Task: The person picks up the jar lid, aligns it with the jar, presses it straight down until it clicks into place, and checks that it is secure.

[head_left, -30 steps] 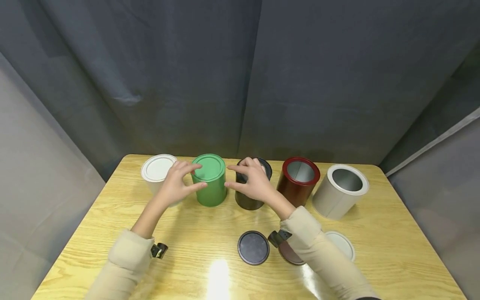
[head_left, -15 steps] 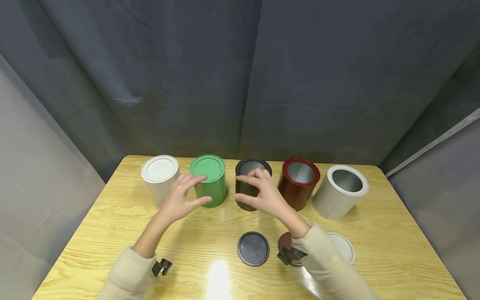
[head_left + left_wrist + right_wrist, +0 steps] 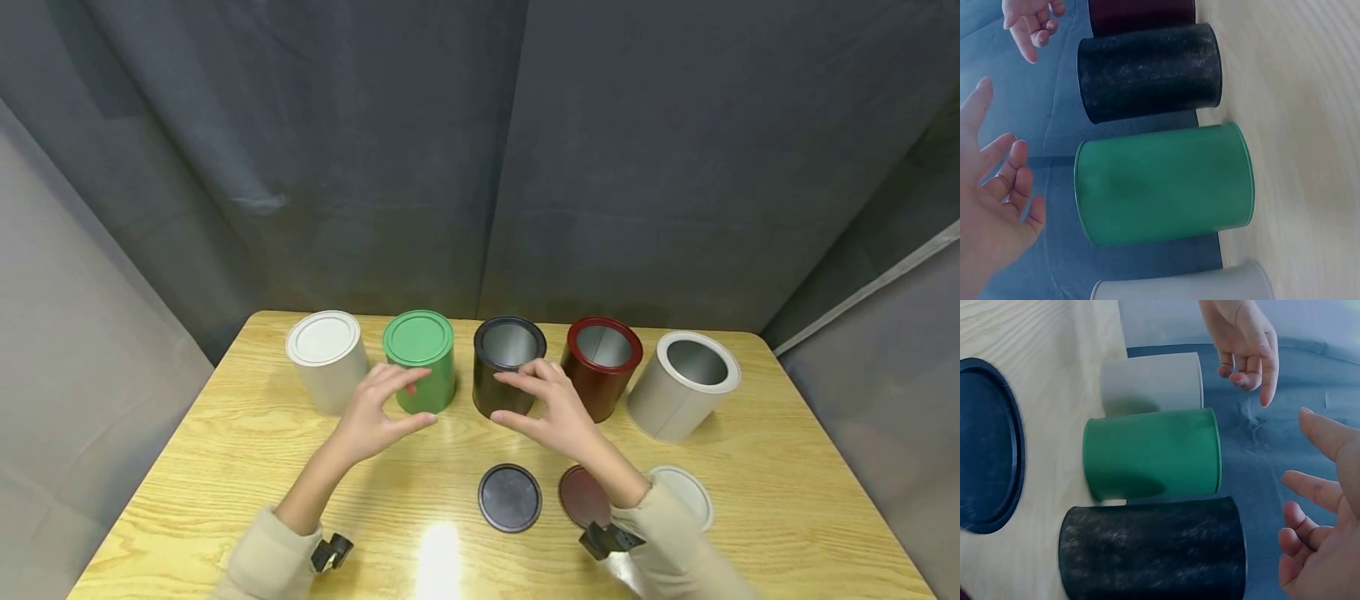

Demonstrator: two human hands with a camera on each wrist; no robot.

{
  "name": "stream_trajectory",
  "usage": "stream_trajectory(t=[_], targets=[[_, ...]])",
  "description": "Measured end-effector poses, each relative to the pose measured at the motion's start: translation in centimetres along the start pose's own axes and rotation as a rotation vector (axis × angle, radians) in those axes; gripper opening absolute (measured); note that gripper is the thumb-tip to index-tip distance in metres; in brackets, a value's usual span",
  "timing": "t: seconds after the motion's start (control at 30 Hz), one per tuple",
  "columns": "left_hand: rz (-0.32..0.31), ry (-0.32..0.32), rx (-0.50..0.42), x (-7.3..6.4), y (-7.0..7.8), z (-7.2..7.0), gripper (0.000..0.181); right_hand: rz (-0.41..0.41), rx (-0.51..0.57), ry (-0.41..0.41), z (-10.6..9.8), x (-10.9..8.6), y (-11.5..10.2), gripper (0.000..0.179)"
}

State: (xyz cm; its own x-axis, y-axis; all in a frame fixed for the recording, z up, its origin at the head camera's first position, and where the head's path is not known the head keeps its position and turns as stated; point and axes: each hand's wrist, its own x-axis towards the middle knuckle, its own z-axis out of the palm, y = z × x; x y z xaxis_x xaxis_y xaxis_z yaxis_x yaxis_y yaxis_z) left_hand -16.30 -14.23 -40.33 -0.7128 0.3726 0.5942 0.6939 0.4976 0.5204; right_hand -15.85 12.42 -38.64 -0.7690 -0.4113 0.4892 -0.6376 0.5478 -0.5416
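Observation:
Both hands hover over the table with thumb and fingers spread, holding nothing. My left hand (image 3: pixel 375 417) is in front of the green can (image 3: pixel 418 337), which stands upright with a green lid on top. To the right, my right hand (image 3: pixel 553 412) is before the black can (image 3: pixel 491 387), whose top is uncovered and shows a metallic inside. In the left wrist view, the left hand (image 3: pixel 991 194) is apart from the green can (image 3: pixel 1163 184). The right wrist view has the right hand (image 3: pixel 1325 519) apart from the black can (image 3: pixel 1154 550).
A white lidded can (image 3: pixel 326 375) stands at the left of the row. Uncovered dark red (image 3: pixel 592 387) and white (image 3: pixel 667 400) cans stand at the right. Black (image 3: pixel 510 497), dark red (image 3: pixel 583 493) and white (image 3: pixel 688 492) lids lie nearer on the table. Dark curtain (image 3: pixel 390 167) hangs behind.
Both hands have drawn back toward the body and slightly right, away from the green can's lid. The cans and loose lids keep their places on the table.

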Motion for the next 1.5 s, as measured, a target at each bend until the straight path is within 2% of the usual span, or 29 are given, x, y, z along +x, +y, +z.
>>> stream_trajectory(t=[0.2, 0.43, 0.77, 0.93, 1.2, 1.5], targets=[[-0.012, -0.046, -0.029, -0.7, 0.3, 0.9, 0.053, 0.043, 0.006, -0.015, -0.2, -1.7, 0.7, 0.045], [-0.028, -0.094, -0.056, -1.6, 0.2, 1.9, 0.054, 0.045, 0.020, -0.019, 0.0, -3.5, 1.3, 0.046], [0.011, -0.126, -0.053, -2.9, -0.5, 3.6, 0.056, 0.049, 0.039, -0.012, 0.7, -5.5, 2.8, 0.048], [0.020, -0.172, -0.044, -3.6, -0.6, 4.5, 0.056, 0.047, 0.045, -0.014, 1.1, -6.3, 3.5, 0.051], [-0.022, -0.248, -0.046, -4.4, -0.9, 5.6, 0.060, -0.021, 0.015, -0.006, 2.3, -7.8, 4.8, 0.053], [-0.080, -0.357, -0.014, -5.0, -1.3, 6.4, 0.068, 0.021, 0.000, -0.040, 3.0, -9.1, 5.8, 0.056]])
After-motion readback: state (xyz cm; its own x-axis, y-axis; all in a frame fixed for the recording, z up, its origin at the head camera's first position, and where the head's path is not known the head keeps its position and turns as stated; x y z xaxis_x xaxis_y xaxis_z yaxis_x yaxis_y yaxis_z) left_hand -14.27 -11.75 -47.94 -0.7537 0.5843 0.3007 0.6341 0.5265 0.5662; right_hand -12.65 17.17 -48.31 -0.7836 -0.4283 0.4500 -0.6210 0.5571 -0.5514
